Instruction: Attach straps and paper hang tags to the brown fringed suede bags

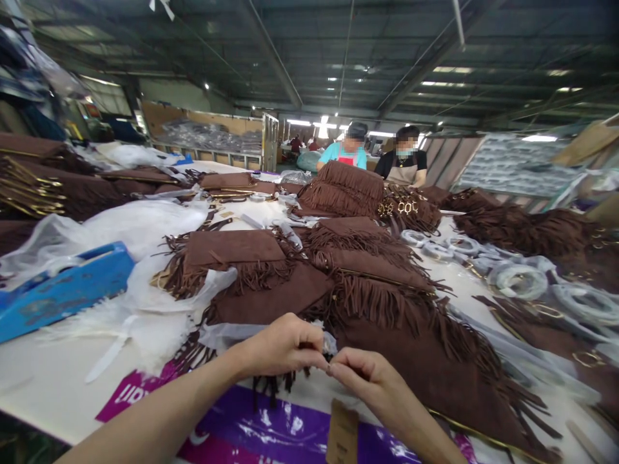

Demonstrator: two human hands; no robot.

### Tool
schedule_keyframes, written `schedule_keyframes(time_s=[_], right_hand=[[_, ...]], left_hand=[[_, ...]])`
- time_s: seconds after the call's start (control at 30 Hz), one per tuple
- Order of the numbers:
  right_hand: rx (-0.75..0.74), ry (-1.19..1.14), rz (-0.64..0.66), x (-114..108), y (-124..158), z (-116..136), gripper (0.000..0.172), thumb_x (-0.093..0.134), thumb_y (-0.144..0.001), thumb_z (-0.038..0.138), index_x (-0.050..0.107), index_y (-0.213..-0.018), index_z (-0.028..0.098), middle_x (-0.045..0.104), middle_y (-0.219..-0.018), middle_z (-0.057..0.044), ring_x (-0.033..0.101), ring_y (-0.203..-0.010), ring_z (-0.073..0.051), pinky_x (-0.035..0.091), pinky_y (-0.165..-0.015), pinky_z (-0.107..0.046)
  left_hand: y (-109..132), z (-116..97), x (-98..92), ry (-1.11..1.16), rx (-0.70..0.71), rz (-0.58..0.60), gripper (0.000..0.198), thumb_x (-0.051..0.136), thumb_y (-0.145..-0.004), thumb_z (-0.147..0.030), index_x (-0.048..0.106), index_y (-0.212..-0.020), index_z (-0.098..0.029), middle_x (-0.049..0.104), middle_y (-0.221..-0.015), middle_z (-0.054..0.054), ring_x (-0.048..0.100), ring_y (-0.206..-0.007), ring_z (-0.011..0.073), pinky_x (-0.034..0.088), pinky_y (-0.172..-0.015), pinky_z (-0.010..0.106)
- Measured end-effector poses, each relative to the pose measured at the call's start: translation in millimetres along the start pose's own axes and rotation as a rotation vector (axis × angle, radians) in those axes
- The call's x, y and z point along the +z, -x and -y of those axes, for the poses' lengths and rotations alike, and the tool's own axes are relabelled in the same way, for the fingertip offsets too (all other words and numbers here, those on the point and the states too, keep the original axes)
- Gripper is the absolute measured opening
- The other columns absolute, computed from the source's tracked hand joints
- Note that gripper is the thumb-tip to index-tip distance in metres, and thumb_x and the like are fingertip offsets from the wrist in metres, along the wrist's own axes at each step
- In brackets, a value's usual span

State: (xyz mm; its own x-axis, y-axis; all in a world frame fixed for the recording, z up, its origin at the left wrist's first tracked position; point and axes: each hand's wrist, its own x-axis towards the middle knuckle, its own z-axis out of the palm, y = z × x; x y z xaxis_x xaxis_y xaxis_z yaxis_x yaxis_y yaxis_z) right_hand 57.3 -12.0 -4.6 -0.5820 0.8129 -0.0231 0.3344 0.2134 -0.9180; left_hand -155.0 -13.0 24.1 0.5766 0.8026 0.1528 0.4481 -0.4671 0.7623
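Hands meeting at the near edge of fringed brown suede-like pieces [387,351].
Left hand [296,347] and right hand [368,379]: thumbs and forefingers pinched closed, fingertips nearly touching (anything gripped is too small to tell). The pieces lie just beyond, on the white table [43,386]; printed purple plastic [271,415] and brown tag [342,433] sit below.

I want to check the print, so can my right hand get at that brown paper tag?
Probably yes: the brown paper tag shows just below your right hand, and nothing visible covers it, though that hand is pinched shut beside your left hand.
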Motion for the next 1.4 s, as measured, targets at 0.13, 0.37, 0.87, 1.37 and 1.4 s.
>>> schedule_keyframes(time_s=[0.13, 0.37, 0.87, 1.37, 1.4], right_hand=[[-0.012, 0.052, -0.122, -15.3, -1.3, -3.0, 0.032, 0.055, -0.087, 0.045, 0.063, -0.071, 0.018, 0.047, -0.064, 0.003, 0.041, -0.062, -0.014, 0.031, -0.056, -0.024], [-0.023, 0.149, -0.175, -12.1, 6.2, -25.2, 0.035, 0.052, -0.088, 0.047, 0.066, -0.073, 0.019, 0.053, -0.065, 0.002, 0.047, -0.063, -0.015, 0.033, -0.057, -0.024], [0.012, 0.192, -0.224, -6.9, 3.1, -30.9, 0.032, 0.052, -0.089, 0.045, 0.065, -0.075, 0.020, 0.055, -0.066, 0.001, 0.048, -0.064, -0.017, 0.035, -0.059, -0.024], [-0.031, 0.186, -0.237, -2.7, 3.4, -24.7, 0.031, 0.052, -0.089, 0.040, 0.067, -0.073, 0.018, 0.056, -0.063, 0.002, 0.051, -0.061, -0.015, 0.036, -0.056, -0.023], [-0.048, 0.206, -0.244, -2.4, 3.6, -24.7, 0.030, 0.052, -0.090, 0.039, 0.068, -0.075, 0.019, 0.060, -0.065, 0.002, 0.054, -0.062, -0.016, 0.038, -0.057, -0.022]], left_hand=[[-11.4, 0.4, 8.1, -0.053, -0.124, -0.267, 0.025, 0.048, -0.094, -0.024, 0.059, -0.073, -0.016, 0.057, -0.068, -0.002, 0.052, -0.065, 0.0109, 0.037, -0.062, 0.020], [-24.1, 11.0, 41.8, -0.526, -0.265, -0.206, 0.022, 0.056, -0.089, -0.039, 0.057, -0.078, -0.019, 0.064, -0.081, 0.002, 0.056, -0.082, 0.0204, 0.039, -0.071, 0.029], [-11.1, 6.6, 32.7, -0.567, -0.138, -0.037, 0.028, 0.046, -0.087, -0.013, 0.060, -0.109, -0.024, 0.062, -0.098, 0.003, 0.059, -0.094, 0.0195, 0.045, -0.079, 0.026], [-6.7, 3.2, 37.3, -0.626, -0.230, 0.022, 0.014, 0.058, -0.085, -0.033, 0.059, -0.089, -0.019, 0.066, -0.094, 0.006, 0.062, -0.090, 0.0241, 0.047, -0.076, 0.031], [-5.8, 3.6, 36.6, -0.617, -0.234, 0.033, 0.010, 0.056, -0.086, -0.029, 0.059, -0.089, -0.020, 0.067, -0.093, 0.005, 0.063, -0.090, 0.0238, 0.048, -0.076, 0.031]])
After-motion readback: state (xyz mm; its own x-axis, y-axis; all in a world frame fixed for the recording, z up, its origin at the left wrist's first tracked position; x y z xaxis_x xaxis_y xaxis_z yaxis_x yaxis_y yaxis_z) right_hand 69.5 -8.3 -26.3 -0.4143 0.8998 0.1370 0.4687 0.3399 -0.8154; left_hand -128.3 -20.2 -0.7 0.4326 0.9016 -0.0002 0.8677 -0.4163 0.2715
